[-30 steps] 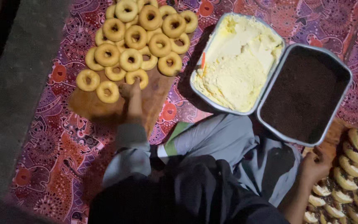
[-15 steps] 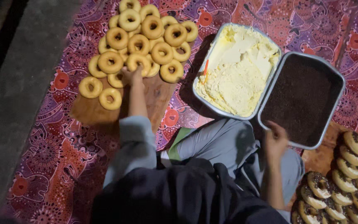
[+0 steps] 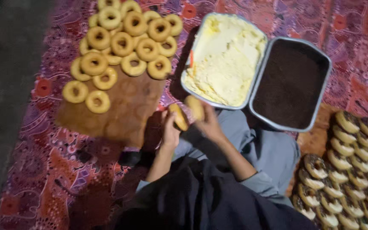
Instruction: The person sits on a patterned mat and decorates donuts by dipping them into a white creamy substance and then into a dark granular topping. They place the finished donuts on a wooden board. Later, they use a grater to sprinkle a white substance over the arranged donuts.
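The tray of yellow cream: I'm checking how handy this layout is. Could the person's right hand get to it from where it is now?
Probably yes. The right hand, holding a doughnut half, sits right at the near rim of the cream tray, with nothing between them. The cream surface is uncovered.

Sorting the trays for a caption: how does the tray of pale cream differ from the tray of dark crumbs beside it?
The cream tray holds a pale yellow, lumpy filling heaped unevenly; the dark tray holds a flat, even, dark brown layer. The cream tray lies nearer the board of plain doughnuts; the dark tray lies nearer the filled doughnuts. Both are rounded rectangular metal trays, side by side on the patterned cloth.
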